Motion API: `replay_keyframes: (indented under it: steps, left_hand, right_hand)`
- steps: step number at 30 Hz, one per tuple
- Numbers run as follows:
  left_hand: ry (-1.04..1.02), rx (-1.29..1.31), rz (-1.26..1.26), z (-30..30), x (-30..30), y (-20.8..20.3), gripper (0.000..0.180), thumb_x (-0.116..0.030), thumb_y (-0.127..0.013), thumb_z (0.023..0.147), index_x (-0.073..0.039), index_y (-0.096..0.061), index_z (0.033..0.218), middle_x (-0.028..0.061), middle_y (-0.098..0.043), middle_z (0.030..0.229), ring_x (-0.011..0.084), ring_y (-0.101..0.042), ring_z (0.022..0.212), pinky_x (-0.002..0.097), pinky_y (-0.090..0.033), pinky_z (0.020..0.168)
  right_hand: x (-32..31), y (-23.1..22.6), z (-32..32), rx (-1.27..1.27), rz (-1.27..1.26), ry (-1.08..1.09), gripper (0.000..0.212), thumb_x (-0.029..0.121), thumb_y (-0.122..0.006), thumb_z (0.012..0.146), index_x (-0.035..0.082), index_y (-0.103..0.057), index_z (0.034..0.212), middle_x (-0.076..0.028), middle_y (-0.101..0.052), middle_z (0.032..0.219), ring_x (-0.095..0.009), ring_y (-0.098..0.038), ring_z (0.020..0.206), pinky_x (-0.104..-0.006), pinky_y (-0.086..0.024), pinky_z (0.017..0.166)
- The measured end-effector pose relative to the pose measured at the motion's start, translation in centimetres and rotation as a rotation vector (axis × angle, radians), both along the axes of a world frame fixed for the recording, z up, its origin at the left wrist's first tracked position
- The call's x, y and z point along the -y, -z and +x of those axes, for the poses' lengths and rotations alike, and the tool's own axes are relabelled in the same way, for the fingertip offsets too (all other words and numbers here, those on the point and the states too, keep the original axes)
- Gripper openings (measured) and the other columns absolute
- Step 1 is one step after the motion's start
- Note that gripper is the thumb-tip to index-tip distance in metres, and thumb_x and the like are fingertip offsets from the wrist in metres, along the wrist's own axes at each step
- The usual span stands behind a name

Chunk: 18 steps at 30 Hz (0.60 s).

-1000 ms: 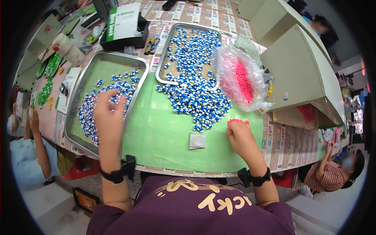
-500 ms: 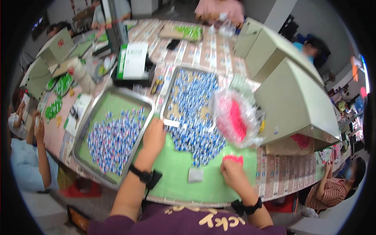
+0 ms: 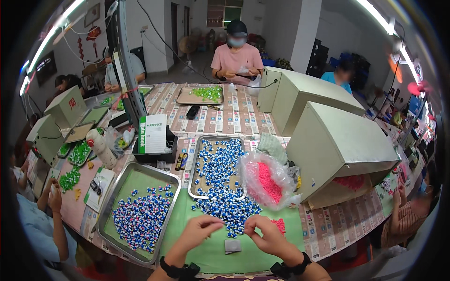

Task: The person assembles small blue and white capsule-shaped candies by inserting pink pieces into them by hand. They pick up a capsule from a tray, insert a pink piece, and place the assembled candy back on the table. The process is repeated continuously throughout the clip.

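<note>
Over the green mat (image 3: 197,253) my two hands face each other, a short gap between them. My left hand (image 3: 199,232) is closed in a pinch, fingertips turned to the right; anything in it is too small to tell. Thumb and fingers also come together on my right hand (image 3: 268,236), beside the pile of small blue-and-white pieces (image 3: 229,210); what they hold cannot be made out. Just right of that hand lies a small heap of pink pieces (image 3: 279,225), partly covered by it. A small grey square (image 3: 232,247) rests on the mat between my wrists.
At left stands a metal tray (image 3: 174,192) of blue, white and pink pieces. Another tray (image 3: 191,180) spills blue-and-white pieces forward. A clear bag of pink pieces (image 3: 267,180) sits beside a beige metal hood (image 3: 337,140). A notebook (image 3: 154,133) stands behind. Several people sit around.
My left hand has left the left tray's edge and come to the middle. My right hand has moved left from the pink heap toward it. The view has tilted upward.
</note>
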<state>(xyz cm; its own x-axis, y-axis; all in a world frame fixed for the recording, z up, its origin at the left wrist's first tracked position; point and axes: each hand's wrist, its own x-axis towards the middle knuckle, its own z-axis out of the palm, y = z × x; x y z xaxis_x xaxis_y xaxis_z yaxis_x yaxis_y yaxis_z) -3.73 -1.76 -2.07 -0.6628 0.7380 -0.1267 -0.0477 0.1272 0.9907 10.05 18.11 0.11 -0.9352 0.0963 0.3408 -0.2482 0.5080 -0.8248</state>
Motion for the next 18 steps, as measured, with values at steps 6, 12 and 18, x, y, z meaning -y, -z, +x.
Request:
replay_keyframes:
  steps: [6, 12, 18]
  left_hand:
    - [0.240, 0.390, 0.225, 2.4, -1.8, -0.9, 0.023, -0.025, -0.059, 0.097, -0.005, -0.066, 0.105, -0.0053, -0.053, 0.071, 0.0037, -0.046, 0.061, 0.0207, -0.037, 0.054]
    - [0.270, 0.405, 0.182, 2.4, -2.1, -0.6, 0.021, -0.025, -0.060, 0.096, -0.006, -0.067, 0.102, -0.0049, -0.054, 0.072, 0.0035, -0.047, 0.065, 0.0202, -0.037, 0.058]
    - [0.029, 0.037, 0.195, 3.1, -2.3, -0.1, 0.013, -0.018, -0.065, 0.093, -0.005, -0.066, 0.096, -0.0025, -0.055, 0.081, 0.0050, -0.049, 0.067, 0.0217, -0.039, 0.059]
  right_hand:
    - [1.6, -0.9, -1.1, -0.125, -0.156, -0.008, 0.020, -0.005, -0.067, 0.079, 0.006, -0.052, 0.086, -0.008, -0.061, 0.090, -0.024, -0.059, 0.084, -0.0341, -0.043, 0.076]
    - [1.2, -1.0, -0.1, -0.156, -0.030, 0.044, 0.020, -0.002, -0.073, 0.078, 0.007, -0.055, 0.080, -0.006, -0.064, 0.087, -0.021, -0.061, 0.081, -0.0323, -0.044, 0.074]
    - [1.8, -0.5, -0.4, -0.065, -0.203, 0.071, 0.021, -0.005, -0.071, 0.080, 0.004, -0.052, 0.083, -0.008, -0.064, 0.089, -0.016, -0.061, 0.084, -0.0286, -0.048, 0.076]
